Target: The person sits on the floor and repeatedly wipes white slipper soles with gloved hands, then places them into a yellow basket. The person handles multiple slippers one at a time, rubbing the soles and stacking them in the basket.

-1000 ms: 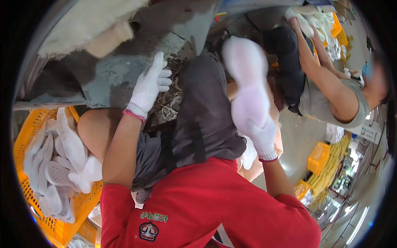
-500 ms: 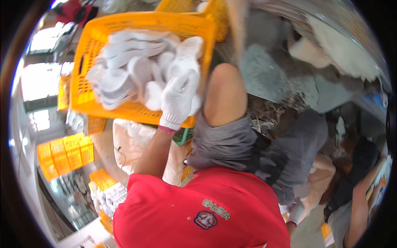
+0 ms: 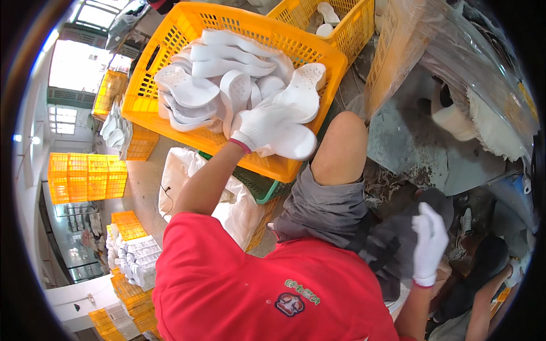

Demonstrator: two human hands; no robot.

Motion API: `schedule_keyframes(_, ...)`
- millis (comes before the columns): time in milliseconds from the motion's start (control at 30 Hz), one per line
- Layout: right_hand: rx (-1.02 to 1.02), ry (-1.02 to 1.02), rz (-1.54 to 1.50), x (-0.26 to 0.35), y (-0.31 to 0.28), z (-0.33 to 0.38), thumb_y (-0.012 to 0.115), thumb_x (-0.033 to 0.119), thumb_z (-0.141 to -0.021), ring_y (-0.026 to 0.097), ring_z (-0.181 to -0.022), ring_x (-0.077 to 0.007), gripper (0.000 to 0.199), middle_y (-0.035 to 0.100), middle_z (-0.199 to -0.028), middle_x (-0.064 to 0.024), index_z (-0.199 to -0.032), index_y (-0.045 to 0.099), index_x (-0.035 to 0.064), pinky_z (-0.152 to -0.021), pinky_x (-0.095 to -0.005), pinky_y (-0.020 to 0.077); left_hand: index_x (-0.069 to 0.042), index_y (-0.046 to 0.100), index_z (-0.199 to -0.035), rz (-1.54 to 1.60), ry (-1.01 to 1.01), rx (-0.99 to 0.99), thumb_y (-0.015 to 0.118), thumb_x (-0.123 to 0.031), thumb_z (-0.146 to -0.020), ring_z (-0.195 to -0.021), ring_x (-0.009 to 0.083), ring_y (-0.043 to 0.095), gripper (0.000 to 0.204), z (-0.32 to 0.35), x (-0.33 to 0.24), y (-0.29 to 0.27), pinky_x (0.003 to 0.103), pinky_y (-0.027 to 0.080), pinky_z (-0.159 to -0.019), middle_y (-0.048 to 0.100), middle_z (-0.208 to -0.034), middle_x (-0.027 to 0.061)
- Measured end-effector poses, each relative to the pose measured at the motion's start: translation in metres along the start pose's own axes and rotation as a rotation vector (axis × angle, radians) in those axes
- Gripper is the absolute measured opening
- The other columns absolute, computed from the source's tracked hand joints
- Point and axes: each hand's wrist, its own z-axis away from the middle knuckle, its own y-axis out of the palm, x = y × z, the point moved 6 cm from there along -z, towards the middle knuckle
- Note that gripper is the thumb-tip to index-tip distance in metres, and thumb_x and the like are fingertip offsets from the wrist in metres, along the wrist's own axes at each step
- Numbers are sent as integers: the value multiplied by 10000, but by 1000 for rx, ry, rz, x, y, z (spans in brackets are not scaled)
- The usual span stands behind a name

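My left hand point(image 3: 259, 126), in a white knit glove, reaches into a large orange plastic basket point(image 3: 199, 143) of white foam shoe soles point(image 3: 233, 62). It lies against a rounded white sole point(image 3: 296, 143) at the basket's near right corner. The glove's fingers merge with the white soles, so I cannot see whether they grip one. Beyond the hand a sole with small holes point(image 3: 307, 88) lies face up. My right hand point(image 3: 429, 238), also gloved, is raised away to the right; its fingers point up, slightly blurred and apart, and nothing shows in it.
Behind stands a second orange basket point(image 3: 355, 31) with a few soles. A pale sack point(image 3: 185, 170) and a green crate point(image 3: 256, 187) sit beside the loaded basket. My bare knee point(image 3: 341, 148) borders its right side. Plastic-wrapped material point(image 3: 449, 40) and another person's arm point(image 3: 483, 301) are farther right.
My right hand has come up into clear view from the lower right. My left hand has changed from a curled pose to one stretched over the soles. The whole view has shifted.
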Motion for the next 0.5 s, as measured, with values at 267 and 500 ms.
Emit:
schedule_keyframes(267,196,220,-821,39,86,13,679,391,-1117,652,-1302,-249,695,635,-1514,-169,-1649,474,-7,-1034,-398,572,-88,705,-940,548,320,-360,677,-190,-938,-970,241,684,106,-17,-284,-43,412,559,-958,668,-960,63)
schedule_keyframes(500,-706,171,-293,18,-57,77,592,149,-1150,673,-1241,-195,397,720,-1389,-117,-1470,645,-80,-1091,-345,524,-57,748,-1183,960,428,-142,843,-259,-937,-1064,283,747,333,-62,-313,45,402,593,-925,731,-1129,100)
